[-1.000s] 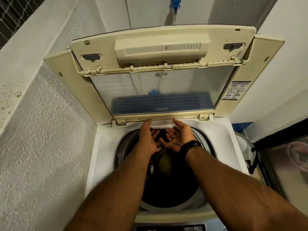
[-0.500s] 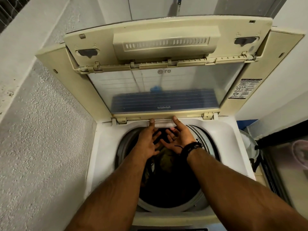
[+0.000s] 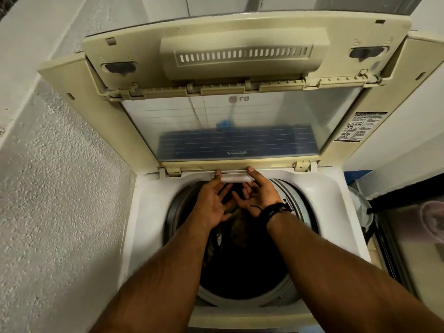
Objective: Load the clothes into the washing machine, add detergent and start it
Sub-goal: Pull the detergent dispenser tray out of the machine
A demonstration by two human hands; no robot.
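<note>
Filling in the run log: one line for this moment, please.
lid up | clothes in drum | left hand, right hand touching white drawer | detergent unseen

From my remote view, the left side is closed by a rough-textured grey wall (image 3: 55,188), topped by a smooth pale ledge (image 3: 36,58) that runs back toward the corner. I note dark specks along the ledge's lower edge. Behind stands a pale panelled wall (image 3: 216,6); to the right, a plain white wall (image 3: 408,116). Lighting is dim and even; its source is not visible.
</note>
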